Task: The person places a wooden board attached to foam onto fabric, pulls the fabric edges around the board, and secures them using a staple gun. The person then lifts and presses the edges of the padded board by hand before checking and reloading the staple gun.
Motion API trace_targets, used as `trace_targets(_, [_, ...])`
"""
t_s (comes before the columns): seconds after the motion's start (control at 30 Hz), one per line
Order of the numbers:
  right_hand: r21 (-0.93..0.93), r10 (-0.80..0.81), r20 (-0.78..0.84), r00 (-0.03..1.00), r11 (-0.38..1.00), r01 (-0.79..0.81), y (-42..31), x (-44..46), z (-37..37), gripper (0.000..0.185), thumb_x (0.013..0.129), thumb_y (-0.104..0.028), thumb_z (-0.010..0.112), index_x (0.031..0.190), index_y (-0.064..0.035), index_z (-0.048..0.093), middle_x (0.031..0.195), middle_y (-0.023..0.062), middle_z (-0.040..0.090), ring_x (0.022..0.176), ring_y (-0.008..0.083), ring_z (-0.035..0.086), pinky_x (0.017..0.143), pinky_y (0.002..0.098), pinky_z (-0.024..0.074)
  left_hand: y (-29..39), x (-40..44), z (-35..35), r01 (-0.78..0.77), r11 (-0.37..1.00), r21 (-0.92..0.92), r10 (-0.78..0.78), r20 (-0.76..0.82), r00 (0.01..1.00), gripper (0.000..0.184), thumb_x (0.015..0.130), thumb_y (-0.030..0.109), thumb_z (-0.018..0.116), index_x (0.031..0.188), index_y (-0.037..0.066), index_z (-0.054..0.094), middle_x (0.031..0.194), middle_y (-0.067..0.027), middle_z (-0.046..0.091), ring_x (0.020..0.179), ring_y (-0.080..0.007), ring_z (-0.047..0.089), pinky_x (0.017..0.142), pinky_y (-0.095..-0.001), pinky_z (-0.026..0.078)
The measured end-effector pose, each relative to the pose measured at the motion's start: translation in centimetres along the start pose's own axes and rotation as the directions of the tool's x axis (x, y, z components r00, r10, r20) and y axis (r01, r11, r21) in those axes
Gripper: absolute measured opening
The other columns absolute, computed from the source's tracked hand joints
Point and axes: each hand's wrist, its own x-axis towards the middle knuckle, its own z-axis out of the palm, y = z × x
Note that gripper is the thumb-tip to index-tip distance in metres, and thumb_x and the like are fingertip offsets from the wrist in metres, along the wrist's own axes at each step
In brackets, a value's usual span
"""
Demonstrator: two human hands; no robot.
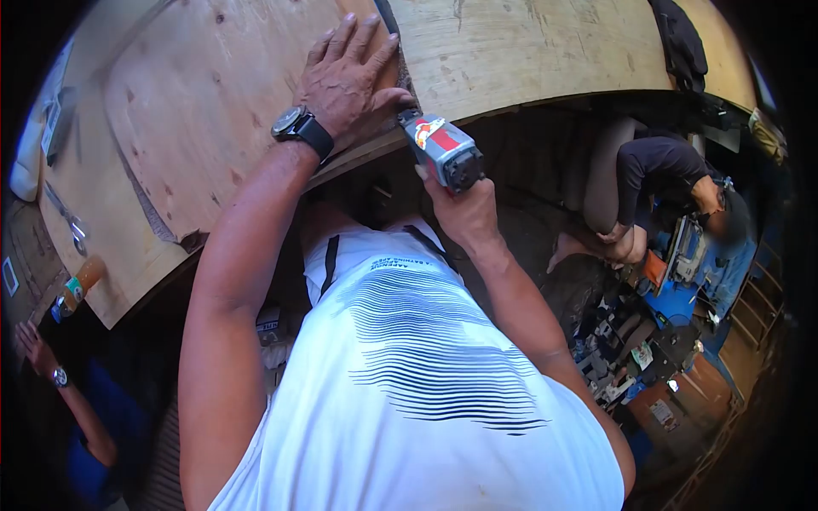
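My left hand point(349, 81) lies open on a plywood sheet point(200, 111), fingers spread and a black-strapped watch on the wrist. Its thumb reaches almost to the nose of a grey and red power tool that looks like a staple gun point(445, 152). My right hand point(467, 209) is closed around that tool's handle, just off the table's near edge. The nose points at the sheet's right edge; whether it touches is unclear. Along that edge runs a strip of dark material point(407, 64), partly under my left fingers.
A pair of scissors point(70, 223) and a bottle point(75, 291) lie at the left. Another person's hand point(36, 351) is at the lower left. On the right, another person point(669, 175) sits low beside a cluttered work area point(630, 345). Dark cloth point(682, 43) hangs over the table's far right.
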Motion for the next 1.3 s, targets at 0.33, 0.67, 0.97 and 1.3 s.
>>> trace_targets(0.33, [0.292, -0.087, -0.071, 0.994, 0.951, 0.104, 3.4, -0.7, -2.0, 0.032, 0.088, -0.022, 0.08, 0.108, 0.0018, 0.073, 0.087, 0.0139, 0.077, 0.07, 0.023, 0.072, 0.063, 0.0336, 0.0534, -0.2, 0.5, -0.3, 0.022, 0.999, 0.03, -0.022, -0.007, 1.0, 0.067, 0.098, 0.065, 0.046, 0.151, 0.024, 0.051, 0.162, -0.0064, 0.039, 0.153, -0.028, 0.029, 0.122, -0.0433, 0.022])
trace_targets(0.67, [0.281, -0.083, 0.036, 0.996, 0.957, 0.07, 3.2, -0.4, -3.7, 0.034, 0.094, -0.026, 0.075, 0.113, 0.0011, 0.069, 0.073, 0.0034, 0.065, 0.057, 0.013, 0.057, 0.057, 0.0268, 0.0475, -0.9, 0.6, 1.3, 0.016, 0.998, 0.059, -0.008, -0.146, 0.989, 0.053, 0.101, 0.056, 0.047, 0.142, 0.026, 0.059, 0.157, -0.0024, 0.046, 0.149, -0.0262, 0.036, 0.12, -0.0429, 0.026])
trace_targets(0.97, [0.151, -0.034, -0.48, 0.876, 0.981, 0.121, 7.1, -1.0, -5.6, 0.037, 0.097, -0.028, 0.073, 0.119, 0.0004, 0.064, 0.07, 0.003, 0.063, 0.056, 0.012, 0.056, 0.055, 0.0249, 0.0465, -0.9, 0.7, 0.9, 0.029, 0.965, -0.259, -0.081, -0.19, 0.979, 0.044, 0.1, 0.046, 0.053, 0.127, 0.014, 0.066, 0.143, -0.0042, 0.059, 0.142, -0.0306, 0.044, 0.115, -0.0442, 0.032])
trace_targets(1.3, [0.843, 0.183, -0.329, 0.926, 0.499, 0.201, 5.1, -2.6, -9.0, 0.036, 0.103, -0.034, 0.064, 0.12, -0.0025, 0.06, 0.06, -0.0027, 0.049, 0.049, 0.0066, 0.046, 0.049, 0.0235, 0.0419, 13.5, -1.1, -4.7, 0.129, 0.699, -0.703, -0.039, 0.142, 0.989, 0.053, 0.095, 0.035, 0.065, 0.135, 0.002, 0.054, 0.126, -0.019, 0.065, 0.106, -0.0353, 0.066, 0.091, -0.0421, 0.053])
